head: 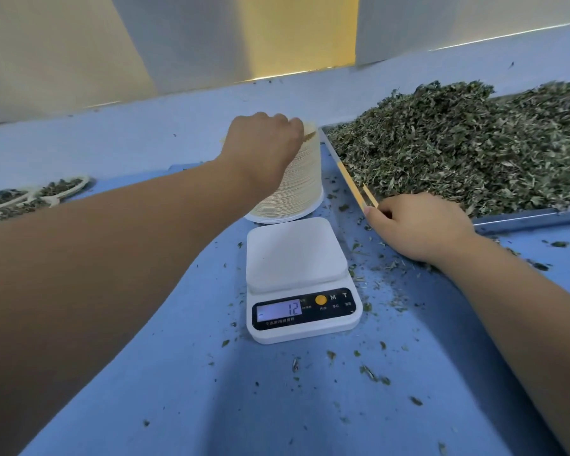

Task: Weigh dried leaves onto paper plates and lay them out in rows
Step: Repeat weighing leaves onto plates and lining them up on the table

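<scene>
On the white scale, the display reads 12 beside M, T.

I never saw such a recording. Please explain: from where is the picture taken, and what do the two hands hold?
There is no machine: a person works with bare hands, and one camera on the head looks down at them. The left hand grips the top of a stack of paper plates. The right hand holds wooden sticks beside a metal tray heaped with dried leaves. Between them stands a white scale, its platform bare. Filled plates lie far left on the blue table.
</scene>
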A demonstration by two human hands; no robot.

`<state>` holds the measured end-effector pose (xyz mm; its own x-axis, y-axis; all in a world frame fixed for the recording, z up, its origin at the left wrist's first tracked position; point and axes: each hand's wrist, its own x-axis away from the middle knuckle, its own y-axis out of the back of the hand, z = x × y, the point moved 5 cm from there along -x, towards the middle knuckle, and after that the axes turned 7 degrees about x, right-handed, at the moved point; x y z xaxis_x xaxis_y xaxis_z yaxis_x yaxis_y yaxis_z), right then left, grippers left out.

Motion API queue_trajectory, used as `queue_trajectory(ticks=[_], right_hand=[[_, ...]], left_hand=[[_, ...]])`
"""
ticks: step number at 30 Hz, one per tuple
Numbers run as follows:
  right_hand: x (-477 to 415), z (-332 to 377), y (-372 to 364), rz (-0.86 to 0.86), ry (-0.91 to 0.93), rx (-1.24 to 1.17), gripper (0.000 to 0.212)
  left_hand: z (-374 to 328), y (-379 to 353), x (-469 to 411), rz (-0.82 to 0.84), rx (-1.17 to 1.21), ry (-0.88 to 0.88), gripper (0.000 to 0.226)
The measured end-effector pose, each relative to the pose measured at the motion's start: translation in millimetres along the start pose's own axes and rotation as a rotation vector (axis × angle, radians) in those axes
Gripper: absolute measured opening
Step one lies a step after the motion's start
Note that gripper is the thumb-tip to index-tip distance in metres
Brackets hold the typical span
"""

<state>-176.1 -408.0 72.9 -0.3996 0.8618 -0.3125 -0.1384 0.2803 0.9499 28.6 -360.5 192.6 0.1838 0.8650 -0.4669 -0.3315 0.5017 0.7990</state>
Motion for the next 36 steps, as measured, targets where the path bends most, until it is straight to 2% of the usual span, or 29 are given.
queue_trajectory(ticks=[3,6,8,13,16,21,26,36], right_hand=[[-0.4,0.7,-1.2,-0.009,0.004,0.009,0.058],[-0.6,0.9,-1.7,-0.022,-0.001,0.006,0.058],[-0.5,0.2,-1.0,-0.032,0.004,0.010,0.060],[0.7,1.1,-0.3,-0.059,0.003,0.011,0.060],[0.9,3.2,0.5,-0.074,-0.007,-0.007,0.061],[1.6,4.1,1.6,-0.086,-0.012,-0.004,0.060],[1.7,2.8,0.5,-0.078,-0.012,0.014,0.059],[2.9,4.2,1.5,-0.068,-0.009,0.010,0.058]], left_hand=[[19.6,10.6,7.0,-0.210,0.273,0.275,0.021],[30.2,9.6,24.8,-0.367,0.650,0.543,0.024],[24.3,7.6,40.5,-0.468,0.819,0.574,0.028],[10.4,-0.3,99.4,-0.730,0.943,0.515,0.023],[8.5,-10.2,132.1,-0.726,0.988,0.514,0.024],[13.6,-34.2,163.5,-0.618,1.114,0.598,0.047],[26.7,-51.0,175.6,-0.546,1.163,0.664,0.048],[26.8,-65.7,174.5,-0.484,1.155,0.670,0.043]])
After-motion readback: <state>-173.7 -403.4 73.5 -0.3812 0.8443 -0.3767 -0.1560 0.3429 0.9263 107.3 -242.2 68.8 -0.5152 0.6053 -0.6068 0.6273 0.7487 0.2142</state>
